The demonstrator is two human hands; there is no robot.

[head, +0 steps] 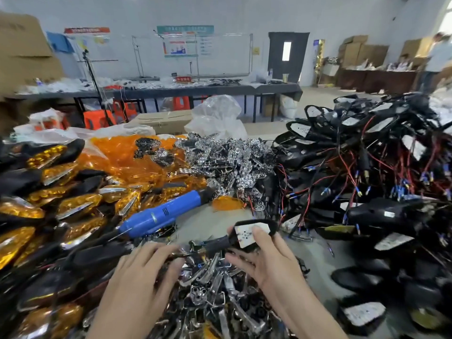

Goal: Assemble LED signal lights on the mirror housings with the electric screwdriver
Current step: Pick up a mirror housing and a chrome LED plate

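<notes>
- Holding the mirror housing (245, 232) up over the table (203, 223), the right hand (271, 263) had its thumb on the white face and its fingers curled under the black shell.
- The housing sat in the near middle, just above a heap of shiny metal bits (212, 289), with its dark stalk (217, 243) pointing left.
- The left hand (144, 267) reached to the end of that stalk with its fingers mostly straight. I could not tell if it pinched the stalk or only touched it.
- The blue electric screwdriver (163, 212) lay on its side just behind the hands, and no hand was on it.
- Orange lights in black shells (61, 199) were piled on the left.
- Loose orange covers (127, 155) and silver reflector pieces (227, 152) lay farther back.
- A big heap of black housings with red and black wires (367, 152) was on the right.
- No light part looked joined to the held housing yet, so I think the work on this one was only starting.
- The stalk could snag in the shiny bits below and tug the housing out of the thumb's hold.
- A small part could drop into the heap and be hard to find, because so much lay under the hands.
- Reaching for the screwdriver could knock the piles over, since they crowded right against it.
</notes>
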